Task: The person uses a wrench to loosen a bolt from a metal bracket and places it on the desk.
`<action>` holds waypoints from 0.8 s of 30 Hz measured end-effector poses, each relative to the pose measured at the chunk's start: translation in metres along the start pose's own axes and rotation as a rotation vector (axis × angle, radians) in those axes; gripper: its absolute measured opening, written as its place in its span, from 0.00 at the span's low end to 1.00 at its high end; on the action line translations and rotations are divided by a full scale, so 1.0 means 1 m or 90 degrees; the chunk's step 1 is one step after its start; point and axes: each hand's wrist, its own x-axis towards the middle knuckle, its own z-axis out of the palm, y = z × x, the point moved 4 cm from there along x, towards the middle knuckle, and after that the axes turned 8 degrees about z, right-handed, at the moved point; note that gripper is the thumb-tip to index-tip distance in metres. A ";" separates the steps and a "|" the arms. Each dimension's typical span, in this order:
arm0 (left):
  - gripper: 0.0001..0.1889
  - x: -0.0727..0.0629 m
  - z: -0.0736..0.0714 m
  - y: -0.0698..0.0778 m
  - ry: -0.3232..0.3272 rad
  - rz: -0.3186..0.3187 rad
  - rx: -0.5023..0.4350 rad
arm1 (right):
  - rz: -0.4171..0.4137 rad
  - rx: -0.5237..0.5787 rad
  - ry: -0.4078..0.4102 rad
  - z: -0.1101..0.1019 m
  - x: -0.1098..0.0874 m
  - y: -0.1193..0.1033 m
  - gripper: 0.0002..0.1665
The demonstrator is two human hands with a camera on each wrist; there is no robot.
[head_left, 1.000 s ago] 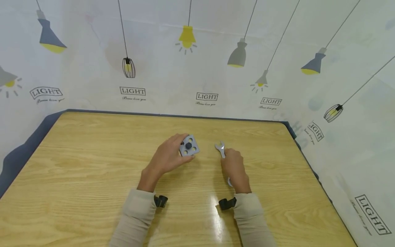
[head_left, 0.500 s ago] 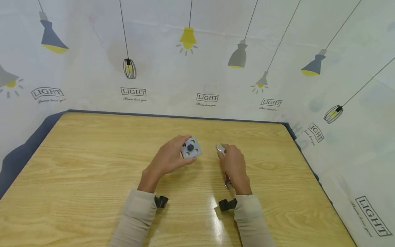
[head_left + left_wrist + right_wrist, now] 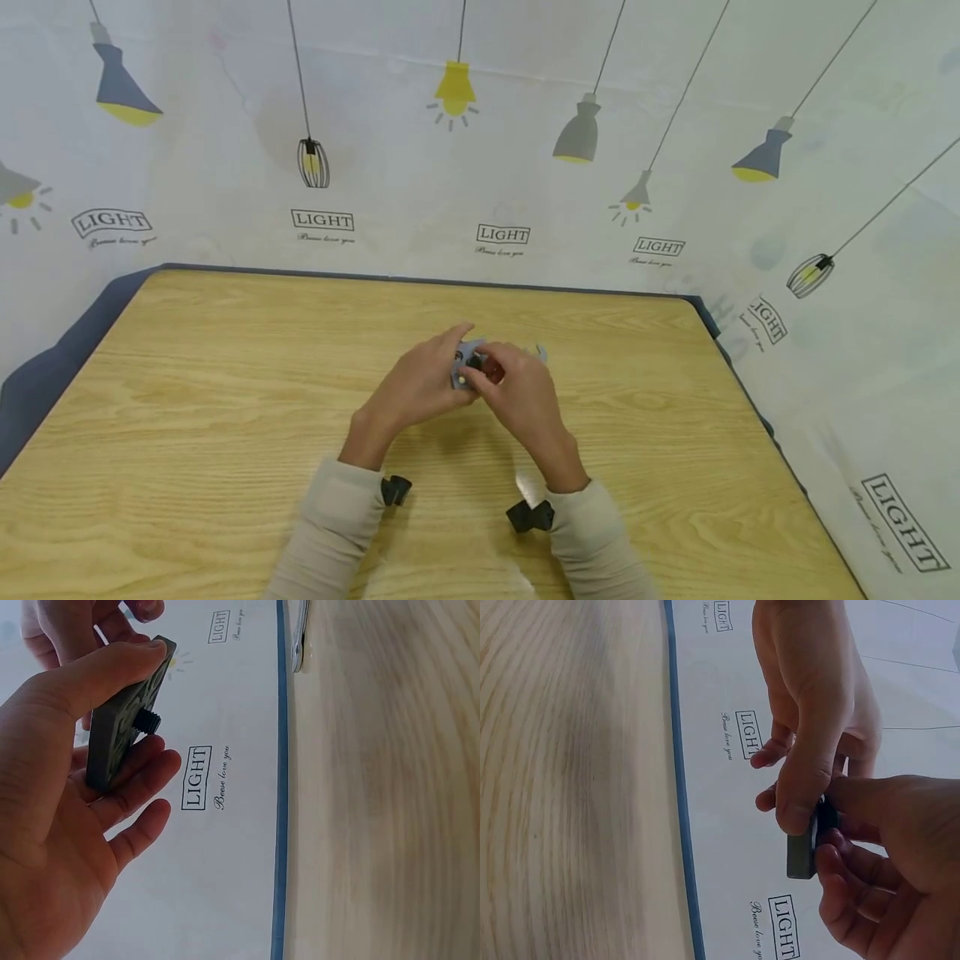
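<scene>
My left hand (image 3: 412, 383) grips a grey square plate (image 3: 457, 375) by its edges, holding it above the table. Several holes go through the plate, and a black bolt (image 3: 148, 721) stands in its middle, its threaded end sticking out on the side seen in the left wrist view. From the other side, my right hand (image 3: 527, 404) pinches the bolt's hex head, largely hidden by the fingers. Behind the right hand, a silver open-ended wrench (image 3: 542, 353) lies on the table, mostly covered in the head view; its end also shows in the left wrist view.
The wood-grain table (image 3: 225, 400) reaches back to a dark blue edging (image 3: 390, 278). Beyond it stands a pale wall covering (image 3: 405, 183) printed with lamps and lettering. Each wrist wears a black strap mount (image 3: 531, 517).
The right hand has let go of the wrench, leaving it on the table, and moved left to the bolt head. The left hand has stayed nearly in place with the plate.
</scene>
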 end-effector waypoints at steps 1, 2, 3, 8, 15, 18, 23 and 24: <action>0.43 0.000 0.000 0.001 -0.002 0.005 0.002 | -0.002 -0.003 0.000 0.001 0.000 -0.001 0.14; 0.43 0.000 0.001 0.001 -0.004 0.008 0.004 | -0.005 -0.004 -0.001 0.001 -0.001 -0.001 0.12; 0.43 0.000 0.001 0.001 -0.006 0.011 0.006 | -0.007 -0.005 0.000 0.002 -0.001 -0.001 0.11; 0.46 0.001 0.000 0.002 -0.015 0.016 -0.023 | -0.015 0.006 0.010 0.001 0.000 -0.004 0.07; 0.53 0.000 -0.003 0.001 -0.020 0.022 -0.072 | -0.037 0.018 0.044 -0.002 0.000 -0.005 0.09; 0.47 -0.001 -0.004 0.001 -0.017 0.028 -0.056 | -0.042 0.021 0.054 -0.003 0.000 -0.005 0.09; 0.38 0.000 -0.005 0.003 0.007 0.044 -0.028 | -0.037 0.031 0.056 -0.004 0.000 -0.005 0.09; 0.37 -0.001 -0.005 0.004 0.013 0.047 -0.021 | -0.036 0.034 0.056 -0.004 0.000 -0.005 0.09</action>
